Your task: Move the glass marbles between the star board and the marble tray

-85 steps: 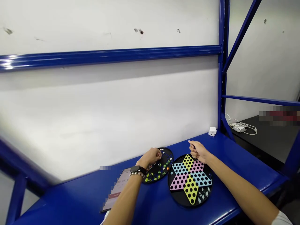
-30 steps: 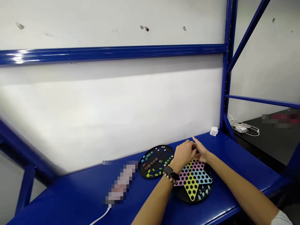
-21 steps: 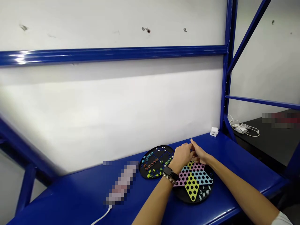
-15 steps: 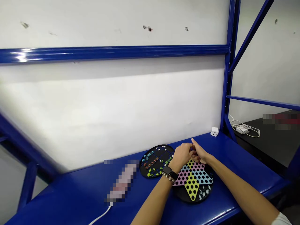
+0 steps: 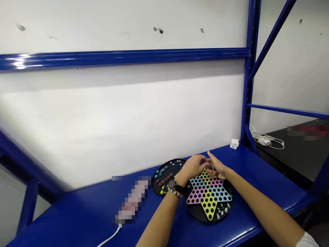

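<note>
Black star board point(image 5: 195, 210), nearest the onlooker, lies flat on a blue steel bench point(image 5: 77, 214), its upper point directly beneath both hands. Left hand point(image 5: 191, 165): fingers curled, tips toward the right hand. Right hand point(image 5: 218, 168): fingers point(image 5: 211, 159) bunched in a loose pinch; whether either hand grips a marble is hidden, so cannot be told. Pale glass marbles point(image 5: 222, 213) lie on the board's lower right rim. Risks: a marble slipping from the fingers could bounce across the holes and roll along the glossy bench, while the left forearm point(image 5: 159, 212), close above the round board point(image 5: 160, 171), could nudge that board and shake its marbles point(image 5: 164, 178) loose. Counts: two boards, two hands, one watch point(image 5: 172, 185), one beaded bracelet point(image 5: 174, 192), one blurred slab point(image 5: 133, 199) with one white cord point(image 5: 109, 237), and one white plug point(image 5: 234, 144) against the wall point(image 5: 128, 103). Marbles are too small and partly hidden for an exact count; blue, red and yellow-green ones are visible on the round board. Farther right, one charger cord point(image 5: 264, 140) lies on a black table point(image 5: 295, 157).
</note>
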Demonstrator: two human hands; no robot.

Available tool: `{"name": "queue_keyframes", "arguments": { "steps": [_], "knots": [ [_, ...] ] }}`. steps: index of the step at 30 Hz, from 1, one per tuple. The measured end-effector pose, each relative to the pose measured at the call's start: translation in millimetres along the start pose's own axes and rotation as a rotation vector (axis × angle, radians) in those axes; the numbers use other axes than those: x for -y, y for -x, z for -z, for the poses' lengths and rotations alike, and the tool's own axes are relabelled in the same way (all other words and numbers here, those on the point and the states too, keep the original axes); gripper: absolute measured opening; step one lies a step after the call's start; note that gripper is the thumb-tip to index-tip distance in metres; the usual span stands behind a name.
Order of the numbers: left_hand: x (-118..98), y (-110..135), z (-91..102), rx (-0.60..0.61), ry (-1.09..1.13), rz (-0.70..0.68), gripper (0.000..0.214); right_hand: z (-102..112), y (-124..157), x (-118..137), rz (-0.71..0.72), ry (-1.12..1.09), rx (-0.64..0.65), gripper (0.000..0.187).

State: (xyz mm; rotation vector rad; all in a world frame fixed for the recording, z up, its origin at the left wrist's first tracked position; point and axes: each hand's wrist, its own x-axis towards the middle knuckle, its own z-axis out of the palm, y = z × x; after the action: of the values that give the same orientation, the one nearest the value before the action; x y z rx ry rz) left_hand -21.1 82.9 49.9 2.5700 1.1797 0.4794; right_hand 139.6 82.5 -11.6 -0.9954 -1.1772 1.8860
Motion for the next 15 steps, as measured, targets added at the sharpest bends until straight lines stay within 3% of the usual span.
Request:
{"name": "queue_keyframes", "arguments": {
  "steps": [4,7,11,15],
  "knots": [
    [46.6,15.0,34.6,-0.093,0.017,0.159,0.036,0.0,4.5,5.3,0.015,0.0,-0.028,0.063],
    [93.1,34.9,50.5,-0.025,-0.099,0.397,0.033,0.2,4.7,5.0,0.037,0.007,-0.018,0.063],
    [131.2,50.4,50.1,0.051,-0.136,0.515,0.026,1.8,-0.3,-0.4,0.038,0.023,-0.012,0.064],
    [136.1,44.5,39.3,0.117,-0.125,0.554,0.017,3.7,-3.0,-2.8,0.05,0.025,-0.011,0.064]
  ]
}}
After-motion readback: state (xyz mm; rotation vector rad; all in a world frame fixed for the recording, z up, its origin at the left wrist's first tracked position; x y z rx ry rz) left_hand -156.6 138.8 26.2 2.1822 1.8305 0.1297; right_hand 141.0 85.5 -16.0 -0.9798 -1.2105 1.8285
